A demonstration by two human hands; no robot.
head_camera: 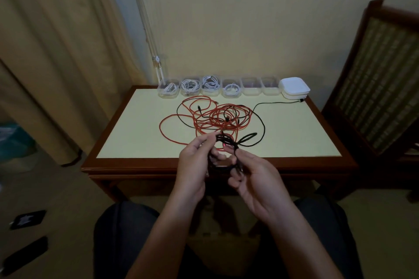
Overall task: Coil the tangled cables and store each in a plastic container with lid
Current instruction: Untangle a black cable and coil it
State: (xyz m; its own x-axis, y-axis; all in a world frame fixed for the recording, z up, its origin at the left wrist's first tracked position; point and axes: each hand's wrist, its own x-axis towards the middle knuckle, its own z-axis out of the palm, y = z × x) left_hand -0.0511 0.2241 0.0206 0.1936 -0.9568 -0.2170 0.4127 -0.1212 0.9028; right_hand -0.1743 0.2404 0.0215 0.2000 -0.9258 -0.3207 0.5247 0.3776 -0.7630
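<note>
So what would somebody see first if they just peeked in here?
Probably the big tangle of red cables sprawled across the table. Next, the left hand and right hand gripping a black cable coil above the near edge. Behind, clear containers line the far edge, several holding white cables.

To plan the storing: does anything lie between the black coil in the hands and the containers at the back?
Yes. The red cable tangle lies on the table between the black coil and the containers.
</note>
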